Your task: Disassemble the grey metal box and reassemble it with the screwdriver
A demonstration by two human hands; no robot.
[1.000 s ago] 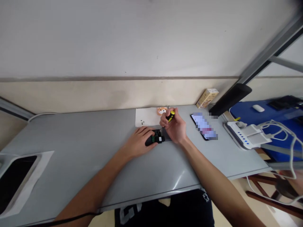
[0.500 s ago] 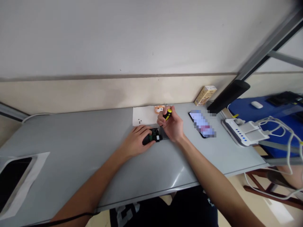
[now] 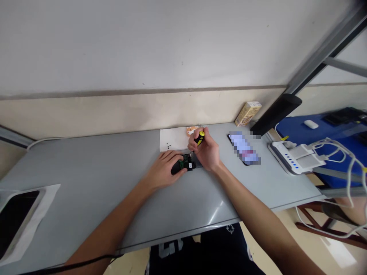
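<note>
My left hand (image 3: 164, 168) is closed around a small black device (image 3: 176, 168) with an exposed green circuit board, pressing it to the grey table. In my right hand (image 3: 209, 151) is a screwdriver (image 3: 200, 137) with a black and yellow handle, tilted so that its tip points down toward the board. Whether the tip touches a screw is too small to tell. Behind the hands lies a white sheet of paper (image 3: 174, 136) with several tiny dark pieces (image 3: 168, 146) on it, probably screws. An orange cartoon animal face (image 3: 191, 131) shows at the sheet's right, partly covered by my right hand.
A phone (image 3: 243, 148) lies right of my right hand. Farther right are a carton (image 3: 248, 113), a black cylinder (image 3: 276, 114) and a white charging station (image 3: 295, 158) with cables. A black-screened tablet (image 3: 18, 214) rests at the left. The wall (image 3: 129, 110) borders the table's back.
The view has shifted slightly. Both hands keep their holds on the device and the screwdriver, and the screwdriver's handle is turned a little.
</note>
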